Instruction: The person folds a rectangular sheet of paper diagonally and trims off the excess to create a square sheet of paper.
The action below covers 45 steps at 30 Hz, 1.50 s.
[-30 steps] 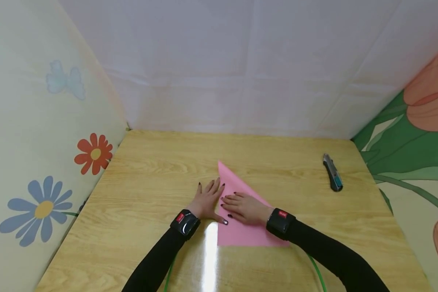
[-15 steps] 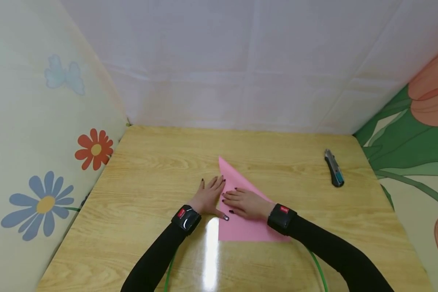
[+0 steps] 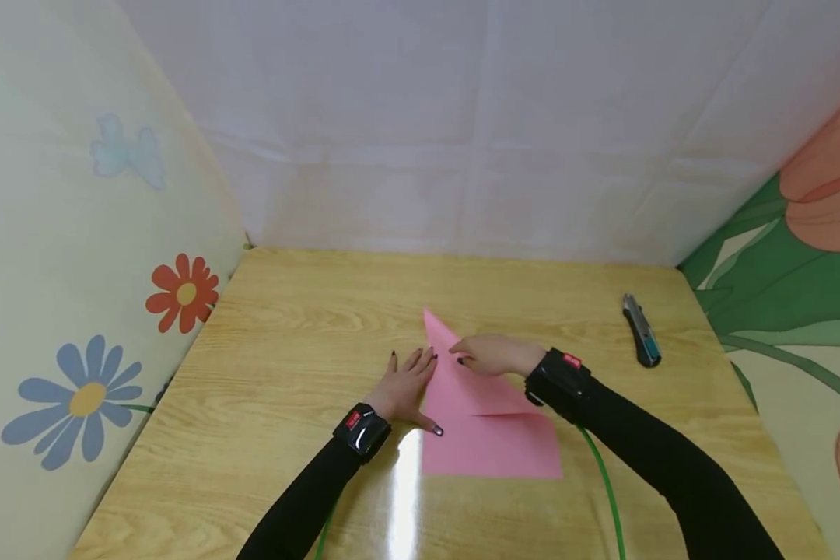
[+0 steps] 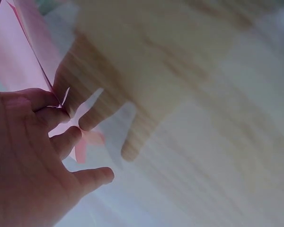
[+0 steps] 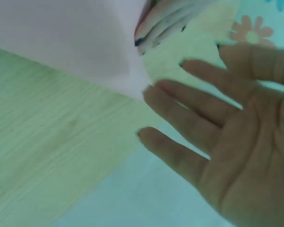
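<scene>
A sheet of pink paper (image 3: 490, 451) lies on the table, a folded layer over its upper part; that layer's lower edge shows as a line. My left hand (image 3: 400, 389) rests along the paper's left edge with fingers spread and the thumb on the sheet. In the left wrist view, the fingertips of this hand (image 4: 38, 142) meet the paper's edge (image 4: 19, 52). My right hand (image 3: 495, 355) is over the upper right slope of the paper. The right wrist view shows its fingers (image 5: 180, 116) loosely extended, holding nothing; whether they touch the paper I cannot tell.
A box cutter (image 3: 642, 330) lies at the right of the wooden table (image 3: 308, 295). White cloth (image 3: 392, 117) hangs behind the back edge, and flower-printed cloth (image 3: 84, 257) borders the left side. A green cable (image 3: 605, 482) runs below the right forearm.
My right hand has lifted from the middle of the paper and moved up and right, uncovering the folded layer's edge. The left hand keeps its place on the left edge.
</scene>
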### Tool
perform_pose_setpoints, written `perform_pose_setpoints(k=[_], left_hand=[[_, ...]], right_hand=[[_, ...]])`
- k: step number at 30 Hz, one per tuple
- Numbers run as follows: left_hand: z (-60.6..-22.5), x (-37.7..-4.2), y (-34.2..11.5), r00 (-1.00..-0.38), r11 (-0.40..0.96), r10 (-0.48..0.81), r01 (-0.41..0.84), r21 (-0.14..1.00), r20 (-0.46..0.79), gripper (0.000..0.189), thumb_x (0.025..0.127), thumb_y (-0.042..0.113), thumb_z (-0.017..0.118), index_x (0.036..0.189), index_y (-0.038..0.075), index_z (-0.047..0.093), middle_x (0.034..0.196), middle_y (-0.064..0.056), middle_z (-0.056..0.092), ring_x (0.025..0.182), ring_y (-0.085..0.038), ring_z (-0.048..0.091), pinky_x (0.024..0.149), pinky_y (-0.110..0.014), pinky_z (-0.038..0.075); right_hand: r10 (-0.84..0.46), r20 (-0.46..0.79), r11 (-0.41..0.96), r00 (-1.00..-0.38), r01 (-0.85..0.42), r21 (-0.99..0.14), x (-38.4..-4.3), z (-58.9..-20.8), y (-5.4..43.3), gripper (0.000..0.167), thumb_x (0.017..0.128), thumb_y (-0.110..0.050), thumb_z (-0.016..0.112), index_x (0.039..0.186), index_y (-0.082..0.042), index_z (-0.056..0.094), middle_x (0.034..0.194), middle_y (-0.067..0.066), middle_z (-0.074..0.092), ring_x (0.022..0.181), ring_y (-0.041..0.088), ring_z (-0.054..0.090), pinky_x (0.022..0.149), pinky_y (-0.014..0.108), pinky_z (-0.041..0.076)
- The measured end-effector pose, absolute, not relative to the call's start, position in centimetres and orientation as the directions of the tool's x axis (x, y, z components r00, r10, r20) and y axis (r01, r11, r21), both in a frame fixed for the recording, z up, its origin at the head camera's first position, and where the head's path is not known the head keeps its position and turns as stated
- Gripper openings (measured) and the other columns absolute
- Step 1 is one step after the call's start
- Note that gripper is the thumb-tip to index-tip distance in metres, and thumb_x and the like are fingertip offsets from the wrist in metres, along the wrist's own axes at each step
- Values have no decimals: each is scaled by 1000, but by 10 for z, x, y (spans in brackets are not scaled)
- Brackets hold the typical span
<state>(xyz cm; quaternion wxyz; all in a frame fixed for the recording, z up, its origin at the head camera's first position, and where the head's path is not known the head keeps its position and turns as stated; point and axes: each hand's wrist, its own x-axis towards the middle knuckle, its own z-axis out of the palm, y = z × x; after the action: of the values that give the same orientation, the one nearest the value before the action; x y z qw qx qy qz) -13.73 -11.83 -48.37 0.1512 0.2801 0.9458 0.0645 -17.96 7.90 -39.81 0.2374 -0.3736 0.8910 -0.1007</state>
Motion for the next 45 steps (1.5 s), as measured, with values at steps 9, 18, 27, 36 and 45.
perform_pose_setpoints(k=[9,18,27,36,45], left_hand=[[-485,-135,-116,-799,840,542,506,197,-262,124,60,73,69,150,4,17,157,-10,9,143,-31,10,109,-63,9],[-481,-136,-115,-800,846,532,513,144,-276,125,59,74,69,150,5,17,157,-10,9,143,-30,10,109,-63,8],[-480,-136,-115,-801,843,538,511,168,-263,125,59,72,71,149,4,19,156,-11,11,142,-31,11,108,-63,9],[-477,-135,-115,-799,847,532,506,164,-280,125,58,72,71,149,3,18,156,-11,9,143,-31,9,108,-64,9],[-479,-136,-114,-798,849,527,508,144,-291,125,59,73,70,149,4,19,157,-11,9,143,-30,9,109,-62,11]], right_hand=[[-730,-234,674,-642,-732,-95,-209,-452,49,45,100,-13,42,142,3,35,150,22,25,138,34,25,111,48,25],[-760,-157,649,-631,-751,-123,-223,-484,62,51,100,-17,40,144,5,27,152,21,20,140,33,18,112,50,21],[-756,-214,653,-619,-737,-175,-230,-488,64,53,100,-19,38,146,5,23,154,21,16,141,33,14,113,50,18],[-740,-232,673,-632,-703,-232,-233,-489,61,55,101,-23,36,147,2,21,155,19,14,142,32,13,112,54,15],[-712,-232,700,-663,-692,-174,-240,-487,55,51,101,-19,34,147,-1,25,155,15,18,140,34,19,112,51,18]])
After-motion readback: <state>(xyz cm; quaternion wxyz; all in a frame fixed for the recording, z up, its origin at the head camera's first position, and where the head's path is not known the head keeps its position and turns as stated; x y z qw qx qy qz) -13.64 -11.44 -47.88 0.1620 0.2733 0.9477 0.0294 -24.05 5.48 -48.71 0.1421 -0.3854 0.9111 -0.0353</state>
